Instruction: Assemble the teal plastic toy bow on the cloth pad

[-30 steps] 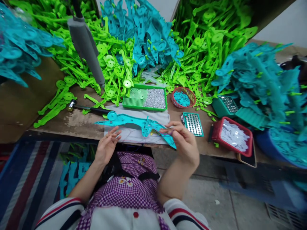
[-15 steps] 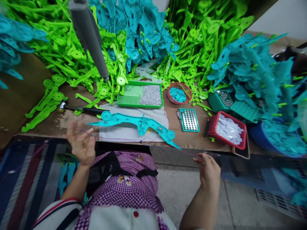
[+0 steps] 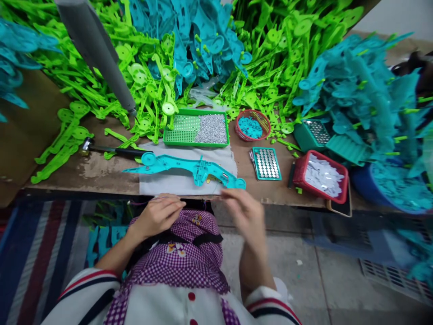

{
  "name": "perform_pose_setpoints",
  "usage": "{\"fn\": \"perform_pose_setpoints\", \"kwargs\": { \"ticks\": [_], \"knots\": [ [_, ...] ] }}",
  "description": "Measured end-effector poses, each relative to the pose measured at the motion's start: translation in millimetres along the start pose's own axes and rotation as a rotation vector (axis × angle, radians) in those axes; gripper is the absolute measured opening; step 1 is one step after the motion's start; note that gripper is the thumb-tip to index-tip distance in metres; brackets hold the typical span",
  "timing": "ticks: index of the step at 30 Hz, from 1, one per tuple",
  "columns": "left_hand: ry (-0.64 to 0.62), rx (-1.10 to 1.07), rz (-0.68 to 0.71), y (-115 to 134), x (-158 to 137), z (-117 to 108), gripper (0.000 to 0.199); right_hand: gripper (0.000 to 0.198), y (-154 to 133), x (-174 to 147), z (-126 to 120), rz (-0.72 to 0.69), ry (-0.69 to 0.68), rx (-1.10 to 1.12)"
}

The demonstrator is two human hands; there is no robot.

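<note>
A teal plastic arm (image 3: 189, 168) lies flat on a grey cloth (image 3: 184, 180) at the near edge of the counter (image 3: 101, 174), touched by neither hand. Just near of it, the left hand (image 3: 158, 216) curls its fingers together over the counter's edge; a thin thread seems to run there, too faint to confirm. The right hand (image 3: 245, 214) is blurred, fingers loosely spread, its grip impossible to read. Farther off sit a green tray (image 3: 196, 130) of tiny silver parts, a red basket (image 3: 253, 125), and a hammer (image 3: 111, 150) partly buried under green parts (image 3: 101, 90).
</note>
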State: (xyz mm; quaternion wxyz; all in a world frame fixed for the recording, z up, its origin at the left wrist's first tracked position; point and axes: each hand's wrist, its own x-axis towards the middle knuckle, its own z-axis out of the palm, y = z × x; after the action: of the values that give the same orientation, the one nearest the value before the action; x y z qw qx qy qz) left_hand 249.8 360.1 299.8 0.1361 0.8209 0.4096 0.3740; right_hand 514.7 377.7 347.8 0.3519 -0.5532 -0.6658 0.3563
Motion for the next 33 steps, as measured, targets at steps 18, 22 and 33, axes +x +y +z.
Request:
{"fn": "perform_pose_setpoints", "kwargs": {
  "ticks": [18,22,33],
  "knots": [
    [0.157,-0.146,-0.020,28,-1,-10,0.041,0.043,10,16,64,0.186,0.056,1.034],
    [0.040,-0.195,-0.065,26,20,-7,0.045,0.043,8,7,68,0.362,-0.535,1.077],
    [-0.026,-0.441,-0.148,11,16,7,0.008,0.039,7,3,57,0.295,-0.752,0.728]
  ]
}}
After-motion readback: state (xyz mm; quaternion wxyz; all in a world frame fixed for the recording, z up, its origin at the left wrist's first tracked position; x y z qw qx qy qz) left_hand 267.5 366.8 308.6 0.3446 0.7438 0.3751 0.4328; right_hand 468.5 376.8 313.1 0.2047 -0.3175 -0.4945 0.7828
